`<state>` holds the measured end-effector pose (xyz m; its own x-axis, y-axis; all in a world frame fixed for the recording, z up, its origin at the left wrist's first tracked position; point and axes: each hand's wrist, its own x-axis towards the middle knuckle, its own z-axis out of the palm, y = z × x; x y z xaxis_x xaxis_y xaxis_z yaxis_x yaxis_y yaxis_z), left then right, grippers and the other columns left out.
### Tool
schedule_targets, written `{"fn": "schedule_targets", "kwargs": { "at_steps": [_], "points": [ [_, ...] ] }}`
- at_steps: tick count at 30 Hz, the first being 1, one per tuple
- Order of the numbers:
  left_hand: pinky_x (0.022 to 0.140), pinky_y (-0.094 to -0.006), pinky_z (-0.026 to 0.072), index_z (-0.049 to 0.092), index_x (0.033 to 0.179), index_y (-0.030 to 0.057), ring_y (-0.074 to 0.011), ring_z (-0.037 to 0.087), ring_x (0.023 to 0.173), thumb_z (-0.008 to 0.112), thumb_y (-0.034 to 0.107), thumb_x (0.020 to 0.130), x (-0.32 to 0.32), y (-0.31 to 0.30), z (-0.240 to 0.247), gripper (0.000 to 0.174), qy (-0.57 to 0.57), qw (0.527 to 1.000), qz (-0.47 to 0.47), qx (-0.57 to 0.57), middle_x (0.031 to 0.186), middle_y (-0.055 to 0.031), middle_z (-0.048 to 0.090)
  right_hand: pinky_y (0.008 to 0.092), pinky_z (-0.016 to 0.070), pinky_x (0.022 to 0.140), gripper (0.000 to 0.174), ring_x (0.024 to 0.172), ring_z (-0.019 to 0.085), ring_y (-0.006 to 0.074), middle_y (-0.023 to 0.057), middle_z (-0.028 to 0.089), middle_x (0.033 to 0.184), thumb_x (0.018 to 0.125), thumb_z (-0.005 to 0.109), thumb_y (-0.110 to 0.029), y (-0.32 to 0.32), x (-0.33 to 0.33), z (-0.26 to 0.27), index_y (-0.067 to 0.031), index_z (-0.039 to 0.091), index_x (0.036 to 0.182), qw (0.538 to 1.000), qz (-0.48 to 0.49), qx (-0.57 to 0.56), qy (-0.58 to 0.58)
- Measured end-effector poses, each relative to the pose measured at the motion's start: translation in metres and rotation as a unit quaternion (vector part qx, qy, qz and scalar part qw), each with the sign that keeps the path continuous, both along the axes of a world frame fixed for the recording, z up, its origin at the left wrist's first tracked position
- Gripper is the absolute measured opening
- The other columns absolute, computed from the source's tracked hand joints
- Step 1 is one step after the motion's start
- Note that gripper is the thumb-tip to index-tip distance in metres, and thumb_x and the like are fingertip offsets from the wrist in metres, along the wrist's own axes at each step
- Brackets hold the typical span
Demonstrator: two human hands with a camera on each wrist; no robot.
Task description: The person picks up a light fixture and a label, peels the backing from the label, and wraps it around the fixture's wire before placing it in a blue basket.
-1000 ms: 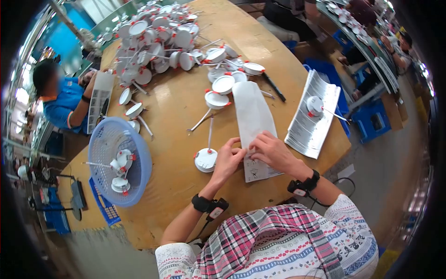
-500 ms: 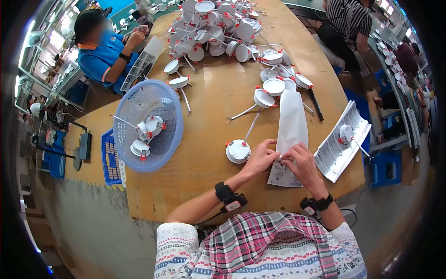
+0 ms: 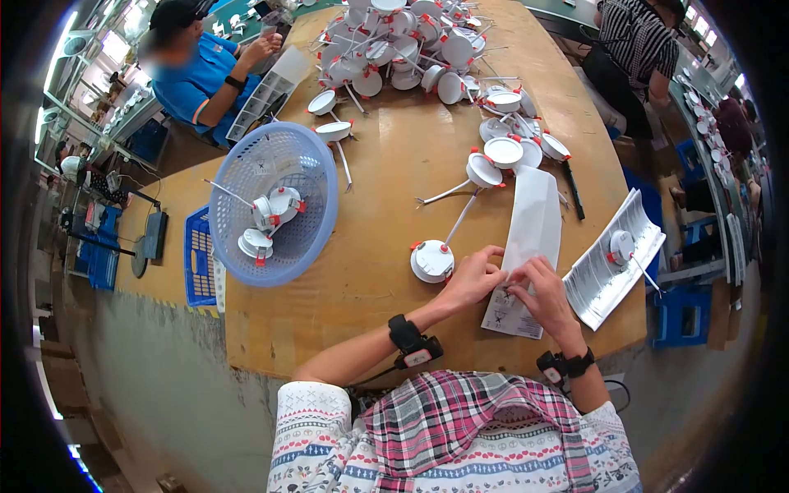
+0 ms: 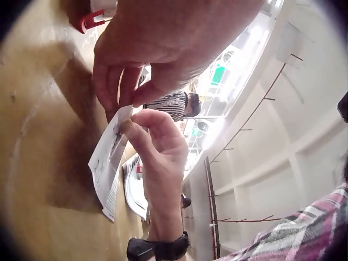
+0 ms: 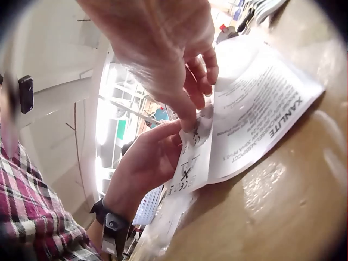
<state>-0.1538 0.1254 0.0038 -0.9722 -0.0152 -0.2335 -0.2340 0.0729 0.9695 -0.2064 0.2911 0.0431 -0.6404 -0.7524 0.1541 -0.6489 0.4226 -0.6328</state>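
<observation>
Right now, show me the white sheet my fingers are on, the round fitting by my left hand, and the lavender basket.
White sheet (image 3: 534,223): head view, plain white stretch.
Round fitting (image 3: 431,262): head view, white top surface.
Lavender basket (image 3: 312,197): head view, right inner wall.

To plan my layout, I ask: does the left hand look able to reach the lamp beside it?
Probably yes: the lamp lies close by, uncovered, though the left hand pinches the paper and would need to release it.

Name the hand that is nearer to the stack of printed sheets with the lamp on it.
Right. The right hand is just left of the stack of printed sheets, pinching the white paper; the left hand, at the same paper, is farther left.
</observation>
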Motion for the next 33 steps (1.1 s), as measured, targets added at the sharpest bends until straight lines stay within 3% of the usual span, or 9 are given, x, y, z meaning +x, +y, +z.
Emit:
{"fn": "schedule_targets", "kwargs": {
  "at_steps": [18, 22, 26, 33],
  "points": [
    [0.047, -0.0243, 0.0382, 0.047, 0.117, -0.0038, -0.0073, 0.051, 0.052, 0.056, 0.013, 0.080, 0.000, 0.003, -0.008, 0.042, 0.018, 0.999, 0.015, 0.031, 0.062, -0.0036, 0.062, 0.0356, 0.0419, 0.066, 0.019, 0.076, 0.051, 0.0269, 0.0090, 0.053, 0.075, 0.065, 0.069, 0.001, 0.000, -0.002, -0.003, -0.0017, 0.056, 0.078, 1.000, 0.016, -0.002, -0.026],
    [0.048, -0.0251, 0.0404, 0.047, 0.116, -0.0048, -0.0091, 0.052, 0.053, 0.055, 0.014, 0.080, 0.001, 0.002, -0.008, 0.041, 0.035, 0.999, 0.017, 0.020, 0.062, -0.0063, 0.062, 0.0355, 0.0418, 0.065, 0.019, 0.074, 0.051, 0.0269, 0.0094, 0.052, 0.075, 0.064, 0.069, 0.000, -0.002, 0.002, -0.006, -0.0024, 0.057, 0.079, 0.997, -0.027, -0.023, -0.062],
    [0.050, -0.0256, 0.0424, 0.045, 0.118, -0.0055, -0.0104, 0.055, 0.056, 0.056, 0.014, 0.080, 0.000, 0.005, -0.017, 0.044, 0.026, 0.998, 0.036, 0.049, 0.065, -0.0077, 0.063, 0.0342, 0.0426, 0.064, 0.017, 0.074, 0.052, 0.0255, 0.0088, 0.053, 0.076, 0.066, 0.069, -0.001, -0.004, 0.007, -0.003, -0.0020, 0.057, 0.077, 0.999, -0.025, -0.023, 0.030],
    [0.059, -0.0262, 0.0452, 0.040, 0.122, -0.0052, -0.0103, 0.056, 0.060, 0.055, 0.012, 0.080, 0.001, 0.003, -0.009, 0.048, 0.061, 0.995, 0.045, 0.069, 0.067, -0.0092, 0.064, 0.0349, 0.0423, 0.063, 0.016, 0.072, 0.052, 0.0254, 0.0096, 0.053, 0.078, 0.067, 0.069, -0.001, -0.006, 0.013, -0.011, -0.0014, 0.056, 0.077, 0.994, -0.078, -0.072, 0.017]
  ]
}}
